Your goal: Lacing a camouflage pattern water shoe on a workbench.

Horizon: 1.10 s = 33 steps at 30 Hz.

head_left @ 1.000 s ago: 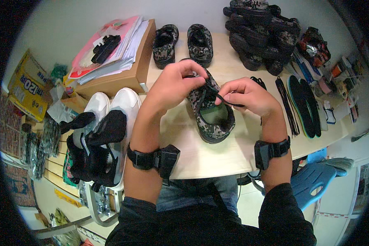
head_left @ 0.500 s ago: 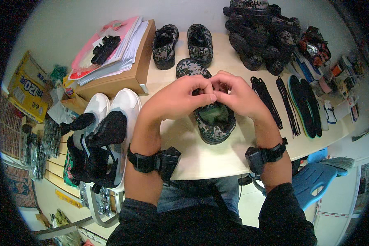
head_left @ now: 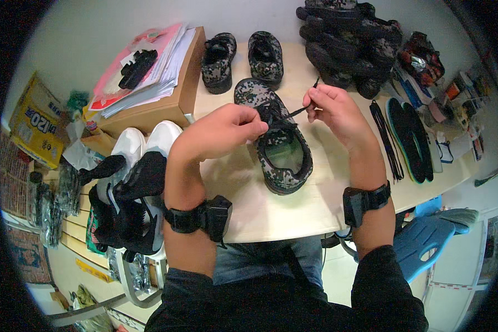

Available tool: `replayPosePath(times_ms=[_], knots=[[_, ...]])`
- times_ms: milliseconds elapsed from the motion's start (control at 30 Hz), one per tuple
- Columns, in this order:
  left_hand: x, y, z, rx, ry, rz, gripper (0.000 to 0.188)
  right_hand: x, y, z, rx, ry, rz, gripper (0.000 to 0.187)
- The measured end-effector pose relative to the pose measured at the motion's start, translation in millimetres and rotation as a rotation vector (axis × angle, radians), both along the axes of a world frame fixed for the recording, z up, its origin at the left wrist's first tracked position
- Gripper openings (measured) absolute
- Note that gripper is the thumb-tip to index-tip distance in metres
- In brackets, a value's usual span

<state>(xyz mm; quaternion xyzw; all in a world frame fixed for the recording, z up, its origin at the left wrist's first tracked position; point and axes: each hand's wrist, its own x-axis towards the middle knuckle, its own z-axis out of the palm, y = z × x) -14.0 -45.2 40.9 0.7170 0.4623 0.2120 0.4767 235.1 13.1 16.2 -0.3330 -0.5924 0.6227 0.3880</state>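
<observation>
A camouflage shoe with a black sole lies on the table, its heel toward me and its toe pointing away and slightly left. My right hand is to the right of its lacing, thumb and fingertips pinching a black shoelace. The lace stretches from there across to the shoe's eyelets, and a short tip sticks up above the fingers. At the left side of the lacing, my left hand is closed, its thumb and forefinger pinched at the laces; the exact grip is partly hidden.
Two more camouflage shoes stand behind, beside a cardboard box topped with papers. White-and-black shoes are at the left. A pile of dark shoes, a bundle of black laces and insoles lie to the right.
My hands were together over the shoe and are now apart. The right one has moved right, stretching the lace out from the shoe. One lace bundle is now hidden behind my right hand and forearm.
</observation>
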Motion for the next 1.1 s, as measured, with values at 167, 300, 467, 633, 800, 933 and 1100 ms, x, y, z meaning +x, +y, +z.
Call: replayPosePath(times_ms=[167,300,467,633,800,933,1100], knots=[[1.9,0.3,1.1,-0.058,0.077,-0.031,0.029,7.1,5.0,-5.6,-0.006,-0.042,-0.012,0.023],[0.0,-2.3,1.8,-0.033,0.159,-0.039,0.031,-4.4,-0.7,-2.7,-0.053,0.141,-0.014,0.022],[0.4,-0.1,7.1,-0.014,0.316,0.131,0.032,-11.2,-6.2,1.0,-0.064,0.284,0.04,0.024],[16.4,0.0,-0.2,0.232,0.231,0.159,0.025,-16.2,-11.2,2.0,-0.076,0.286,0.003,0.025],[20.8,2.8,-10.1,0.272,0.159,0.124,0.024,-11.2,-8.6,-1.9,-0.079,0.267,0.018,0.025],[21.5,2.1,-8.9,0.404,0.084,0.081,0.015,-13.0,-14.5,5.0,-0.052,0.198,0.045,0.024],[27.4,3.3,-10.6,0.559,-0.134,0.012,0.01,-22.5,-22.6,5.8,0.089,0.105,0.098,0.022]])
